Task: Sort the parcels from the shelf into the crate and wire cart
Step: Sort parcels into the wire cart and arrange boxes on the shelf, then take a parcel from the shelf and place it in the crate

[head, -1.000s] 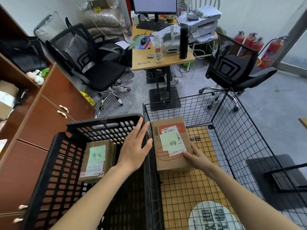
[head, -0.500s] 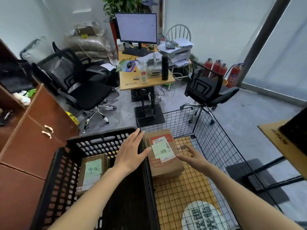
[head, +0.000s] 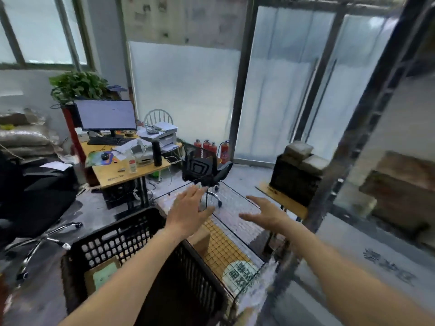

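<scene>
Head view: two bare hands, left hand (head: 189, 214) and right hand (head: 267, 212), hover with fingers spread, holding nothing. One parcel (head: 102, 274) lies in the black crate (head: 122, 238); another parcel (head: 200, 238) sits in the wire cart (head: 237, 215).

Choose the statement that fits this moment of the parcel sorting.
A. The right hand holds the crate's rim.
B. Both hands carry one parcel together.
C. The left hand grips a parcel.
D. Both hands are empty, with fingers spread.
D: the left hand and right hand are raised above the black crate and wire cart with fingers spread, touching no parcel.
</scene>
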`<state>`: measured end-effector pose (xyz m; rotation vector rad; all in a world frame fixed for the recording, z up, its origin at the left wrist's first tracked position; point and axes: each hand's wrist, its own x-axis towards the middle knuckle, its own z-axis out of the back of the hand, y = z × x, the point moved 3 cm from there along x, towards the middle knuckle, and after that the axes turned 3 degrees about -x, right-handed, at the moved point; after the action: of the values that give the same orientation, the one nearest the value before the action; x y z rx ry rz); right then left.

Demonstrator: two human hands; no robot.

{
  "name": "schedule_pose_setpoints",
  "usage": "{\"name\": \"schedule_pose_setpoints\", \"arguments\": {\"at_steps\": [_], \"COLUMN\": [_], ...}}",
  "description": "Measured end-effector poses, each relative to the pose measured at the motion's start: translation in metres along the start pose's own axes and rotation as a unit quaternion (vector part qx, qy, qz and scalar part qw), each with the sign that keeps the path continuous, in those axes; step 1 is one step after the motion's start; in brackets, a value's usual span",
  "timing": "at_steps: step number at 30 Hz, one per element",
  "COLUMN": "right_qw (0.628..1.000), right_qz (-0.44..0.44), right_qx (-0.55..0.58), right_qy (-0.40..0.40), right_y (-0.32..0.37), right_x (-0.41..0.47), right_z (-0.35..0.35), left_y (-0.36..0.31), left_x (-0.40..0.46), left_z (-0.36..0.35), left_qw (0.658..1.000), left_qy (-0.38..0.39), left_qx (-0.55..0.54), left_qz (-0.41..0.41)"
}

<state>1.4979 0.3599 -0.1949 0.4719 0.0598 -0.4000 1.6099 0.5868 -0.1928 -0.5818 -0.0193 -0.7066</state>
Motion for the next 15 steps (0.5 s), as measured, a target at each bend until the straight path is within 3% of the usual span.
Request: {"name": "schedule_pose_setpoints", "arguments": {"at_steps": [8,15], "right_qw": [0.984,0.945], "right_qz": [-0.097,-0.215], "right_qx": [-0.017,-0.045], "right_qy": [-0.146,-0.241], "right_y": [-0.046,-0.122], "right_x": [-0.226,-0.455], "right_z": [0.129,0.189], "left_y": [-0.197,-0.39], "left_x": [-0.054,-0.156], "left_z": [0.021,-0.003], "left_qw": [0.981,0.943], "left_qy": [0.02,0.041], "left_qx": [-0.046,-0.117], "left_qz": [-0.186,-0.31]}}
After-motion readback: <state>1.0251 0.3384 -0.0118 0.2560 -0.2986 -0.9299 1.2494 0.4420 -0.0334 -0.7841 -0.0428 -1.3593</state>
